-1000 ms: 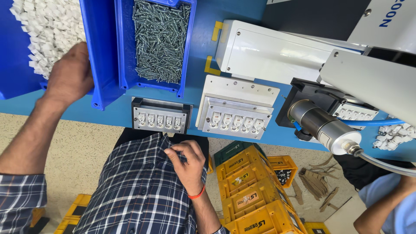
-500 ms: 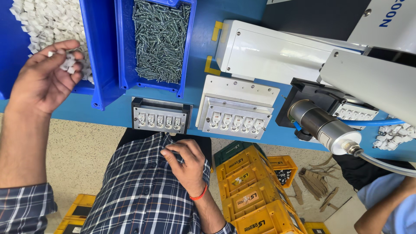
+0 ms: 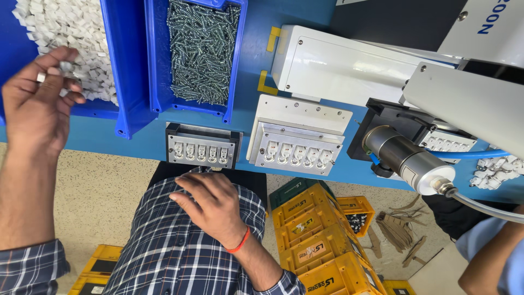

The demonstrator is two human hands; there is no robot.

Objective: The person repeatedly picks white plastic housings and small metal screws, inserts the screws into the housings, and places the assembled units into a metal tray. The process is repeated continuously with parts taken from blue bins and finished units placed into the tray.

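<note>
My left hand [image 3: 38, 98] is raised at the left, just in front of a blue bin of small white plastic parts [image 3: 65, 33]. Its fingers pinch a few of those white parts. My right hand [image 3: 213, 205] rests palm down on my checked shirt at my lap, fingers spread, holding nothing. Just above it, at the bench edge, lies a small dark fixture [image 3: 203, 145] with a row of several white parts seated in it. A larger white fixture [image 3: 297, 136] with a similar row sits to its right.
A second blue bin [image 3: 199, 52] holds many silver screws. A white machine housing [image 3: 349, 65] and a metal cylinder with a hose [image 3: 406, 158] stand at the right. Yellow crates [image 3: 314, 246] are stacked on the floor. Another person's arm [image 3: 491, 257] shows bottom right.
My left hand came out of the white-parts bin with parts pinched in its fingers and drew back to the left. My right hand flattened on my lap.
</note>
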